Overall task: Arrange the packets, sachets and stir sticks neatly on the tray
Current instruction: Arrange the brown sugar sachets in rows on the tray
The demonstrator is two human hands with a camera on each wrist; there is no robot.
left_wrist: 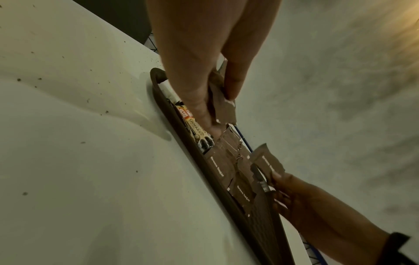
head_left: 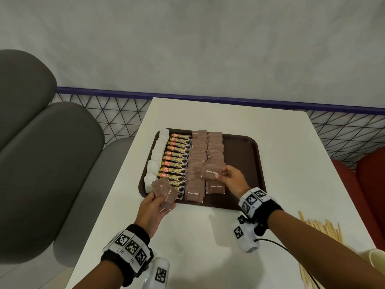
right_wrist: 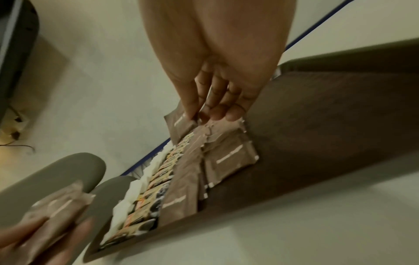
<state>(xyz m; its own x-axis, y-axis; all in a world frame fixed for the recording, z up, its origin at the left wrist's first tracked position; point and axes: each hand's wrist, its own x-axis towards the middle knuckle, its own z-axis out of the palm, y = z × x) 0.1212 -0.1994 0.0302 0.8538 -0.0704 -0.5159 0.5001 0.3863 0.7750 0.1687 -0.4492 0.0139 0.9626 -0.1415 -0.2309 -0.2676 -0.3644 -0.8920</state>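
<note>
A dark brown tray (head_left: 245, 147) lies on the white table and holds a column of white sachets (head_left: 158, 151), a column of yellow coffee packets (head_left: 177, 155) and two columns of brown sugar sachets (head_left: 206, 151). My left hand (head_left: 154, 203) holds a small stack of brown sugar sachets (head_left: 164, 192) over the tray's near left corner; the same stack (left_wrist: 223, 105) shows in the left wrist view. My right hand (head_left: 231, 176) pinches a single brown sugar sachet (head_left: 211, 172) above the right sugar column, and this sachet (right_wrist: 181, 123) also appears in the right wrist view.
Wooden stir sticks (head_left: 325, 226) lie loose on the table at the right, beside a cream cup (head_left: 375, 259) at the near right edge. Grey cushioned seats (head_left: 52, 163) stand at the left and red seats (head_left: 364, 184) at the right. A wire fence (head_left: 116, 113) runs behind the table.
</note>
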